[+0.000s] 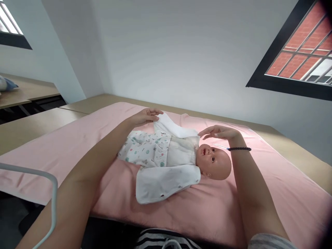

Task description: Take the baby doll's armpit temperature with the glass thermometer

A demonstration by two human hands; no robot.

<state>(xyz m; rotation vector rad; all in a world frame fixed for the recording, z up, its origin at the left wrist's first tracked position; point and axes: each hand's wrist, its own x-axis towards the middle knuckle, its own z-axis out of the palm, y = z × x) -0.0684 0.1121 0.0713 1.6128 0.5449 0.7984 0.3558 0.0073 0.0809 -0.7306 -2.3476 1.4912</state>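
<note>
A baby doll [214, 162] lies on its back, its bald head to the right. It wears white patterned pants [146, 148]. A white baby shirt [166, 181] is spread open around its torso, the near front panel folded outward on the cloth. At the far panel's left corner, the fingers of my left hand [145, 117] are closed on the shirt's edge. My right hand [220, 132], above the doll's face, pinches the same panel near the neck. Part of a thin white stick-like thing [220, 146] shows beside my right wrist.
A pink cloth [114, 193] covers much of the wooden table [272, 133]. Behind the table stands a white wall, with a barred window [298, 55] at right. A pale curved tube [54, 197] crosses the lower left. Another table [41, 90] is at far left.
</note>
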